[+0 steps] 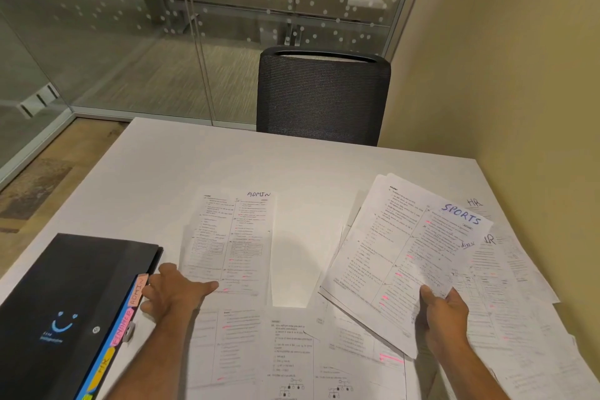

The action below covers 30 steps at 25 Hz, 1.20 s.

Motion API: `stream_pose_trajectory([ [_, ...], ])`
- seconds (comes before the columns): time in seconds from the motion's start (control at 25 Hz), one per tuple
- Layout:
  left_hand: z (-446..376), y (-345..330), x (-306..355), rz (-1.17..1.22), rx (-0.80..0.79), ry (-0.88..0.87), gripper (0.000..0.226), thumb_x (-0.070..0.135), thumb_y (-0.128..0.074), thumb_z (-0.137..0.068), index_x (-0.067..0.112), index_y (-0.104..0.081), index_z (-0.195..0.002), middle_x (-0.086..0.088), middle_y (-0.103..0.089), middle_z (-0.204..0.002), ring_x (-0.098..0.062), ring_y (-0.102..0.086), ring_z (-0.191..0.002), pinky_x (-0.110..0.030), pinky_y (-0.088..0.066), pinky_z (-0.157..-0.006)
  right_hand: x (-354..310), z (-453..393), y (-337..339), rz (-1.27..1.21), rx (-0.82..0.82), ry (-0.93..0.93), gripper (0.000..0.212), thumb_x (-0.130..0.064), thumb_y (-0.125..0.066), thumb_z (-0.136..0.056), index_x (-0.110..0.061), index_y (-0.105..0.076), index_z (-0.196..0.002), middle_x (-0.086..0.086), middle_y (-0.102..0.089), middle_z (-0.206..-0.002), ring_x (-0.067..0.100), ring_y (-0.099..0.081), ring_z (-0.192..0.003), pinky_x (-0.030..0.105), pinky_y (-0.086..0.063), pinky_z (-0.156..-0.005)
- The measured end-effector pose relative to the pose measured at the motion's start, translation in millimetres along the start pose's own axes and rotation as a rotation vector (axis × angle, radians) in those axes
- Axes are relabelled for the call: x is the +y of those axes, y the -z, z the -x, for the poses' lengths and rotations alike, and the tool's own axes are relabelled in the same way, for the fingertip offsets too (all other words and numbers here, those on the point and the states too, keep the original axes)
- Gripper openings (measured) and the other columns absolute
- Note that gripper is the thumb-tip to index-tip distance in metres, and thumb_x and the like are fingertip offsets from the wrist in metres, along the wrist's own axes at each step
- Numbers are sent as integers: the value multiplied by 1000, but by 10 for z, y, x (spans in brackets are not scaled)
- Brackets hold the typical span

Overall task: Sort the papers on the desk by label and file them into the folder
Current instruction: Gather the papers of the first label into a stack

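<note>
Nearest: loose sheets (292, 347) lie overlapped along the desk's front edge, printed side up w/ pink highlighter marks; labels on these can't be read from here, so prob. still unsorted.

Left: black folder (65, 302) lies closed on the desk, coloured tabs (130, 308) sticking out its right edge — ADMIN, FINANCE, HR readable, lowest ones cut off by the frame. Tabs face the sheets, handy for matching label to section.

Left hand (175, 291) sits just beside the tabs, palm down, fingers spread fairly straight and blurred. Thumb lies on the bottom corner of the ADMIN sheet (232, 243); holds nothing as far as I can see. Looks like it's pinning or about to drag that sheet toward the ADMIN tab, but can't tell which.

Right hand (444, 318) grips a raised stack (406, 256) by its lower edge, thumb on top, fingers under. Top page reads SPORTS. Held tilted off the desk, likely so the label reads easily and the pile stays apart from the rest.

Behind the stack, at right, HR sheets (500, 247) lie flat, two HR labels showing, partly covered by the stack.

Desk (194, 153) beyond is white. Far side: mesh chair (324, 94), then glass wall (162, 26).

Judgement: sorting underway, filing not yet begun; folder must be opened first.
</note>
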<state>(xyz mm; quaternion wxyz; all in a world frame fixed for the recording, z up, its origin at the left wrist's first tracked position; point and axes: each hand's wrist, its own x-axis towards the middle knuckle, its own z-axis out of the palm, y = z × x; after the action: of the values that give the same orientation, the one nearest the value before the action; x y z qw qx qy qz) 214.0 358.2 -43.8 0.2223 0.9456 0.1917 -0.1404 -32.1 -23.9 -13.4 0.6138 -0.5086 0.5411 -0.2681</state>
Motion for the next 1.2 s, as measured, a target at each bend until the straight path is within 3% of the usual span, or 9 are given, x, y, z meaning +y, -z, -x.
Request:
stream_pose_trajectory([
  [0.16, -11, 3, -72, 42, 57, -39, 87, 52, -96, -31, 18, -47, -95, -9, -60, -96, -35, -59, -95, -57, -48, -83, -44, 39, -24, -3, -19, 15, 51, 6, -60, -93, -8, -51, -141, 7, -60, -134, 27, -55, -124, 46, -39, -111],
  [0.24, 66, 34, -65, 74, 78, -94, 90, 46, -98, -37, 17, -44, -102, -10, -60, -99, -36, -61, -93, -58, -49, -83, -65, 51, -22, -1, -27, 29, 52, 6, -59, -93, -6, -49, -143, 8, -59, -134, 28, -53, -125, 43, -38, -111],
  [0.4, 150, 57, -75, 17, 105, -188, 98, 44, -97, -47, 17, -46, -126, -13, -56, -122, -39, -54, -112, -59, -44, -87, -66, 64, 2, 10, -29, 23, 47, 7, -58, -93, -2, -52, -139, 14, -61, -132, 28, -57, -118, 38, -41, -104],
  [0.64, 212, 67, -72, -111, 148, -254, 82, 46, -96, -47, 16, -56, -112, -12, -60, -110, -38, -56, -103, -61, -48, -81, -94, 124, 5, 27, -24, 9, 45, 6, -59, -93, -2, -53, -138, 14, -62, -129, 26, -57, -109, 35, -42, -98],
  [0.8, 298, 93, -7, -189, 181, -297, 65, 39, -94, -55, 12, -62, -105, -15, -62, -107, -39, -55, -100, -61, -44, -82, -128, 165, 13, 37, -19, 14, 47, 7, -59, -93, -2, -52, -138, 14, -62, -130, 25, -56, -109, 34, -40, -100],
  [0.92, 307, 52, -43, -127, 291, -391, 30, 26, -80, -78, 13, -68, -103, -14, -63, -113, -36, -53, -99, -58, -41, -84, -139, 177, 10, 37, -23, 27, 47, 7, -59, -93, -2, -52, -139, 13, -61, -132, 24, -56, -111, 34, -39, -102],
  [1.0, 308, 47, -30, -37, 341, -453, 10, 20, -69, -89, 15, -70, -97, -11, -66, -104, -30, -54, -91, -52, -40, -81, -145, 183, 11, 34, -17, 26, 47, 8, -58, -93, -2, -52, -139, 11, -61, -129, 25, -56, -114, 33, -38, -102],
  [1.12, 356, 47, 94, 97, 347, -515, 9, 19, -61, -94, 18, -69, -92, -3, -68, -92, -23, -55, -82, -42, -41, -75, -169, 215, 14, 14, -18, 13, 47, 9, -56, -94, -1, -51, -139, 9, -61, -122, 23, -55, -111, 31, -36, -101],
  [1.2, 441, 30, 196, 169, 368, -681, 11, 17, -58, -94, 17, -69, -90, 0, -68, -91, -23, -57, -79, -39, -41, -70, -188, 243, 12, -1, -22, 16, 47, 10, -56, -94, 0, -50, -140, 10, -60, -125, 22, -53, -109, 31, -35, -102],
])
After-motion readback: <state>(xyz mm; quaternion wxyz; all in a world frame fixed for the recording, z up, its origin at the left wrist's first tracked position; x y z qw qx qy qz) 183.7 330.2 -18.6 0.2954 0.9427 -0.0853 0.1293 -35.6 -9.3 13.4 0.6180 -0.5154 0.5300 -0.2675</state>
